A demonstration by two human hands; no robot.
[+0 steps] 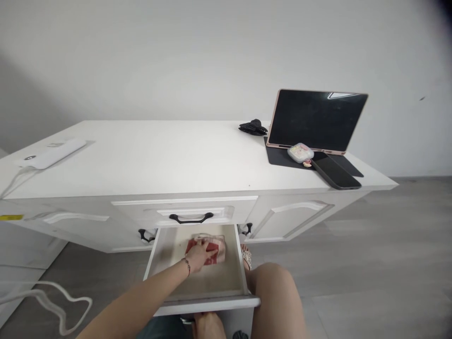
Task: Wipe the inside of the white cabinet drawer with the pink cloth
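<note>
A lower drawer (243,273) of the white cabinet stands pulled out toward me. Inside it lies a red and pink pouch (219,247). My left hand (198,255), a bracelet on its wrist, reaches into the drawer, and its fingers are curled over the pouch's left part. My right hand (209,326) shows only in part at the bottom edge, just below the drawer's front panel. Its fingers are hidden. My bare knee (275,296) is right of the drawer.
On the cabinet top (158,160) at the right stand a dark tablet (316,120) on a black mat, a small pink earbud case (300,152), a black phone (335,173) and a black hair clip (253,127). A white device (52,153) with a cable lies at the left. The upper drawer's black handle (191,218) is above.
</note>
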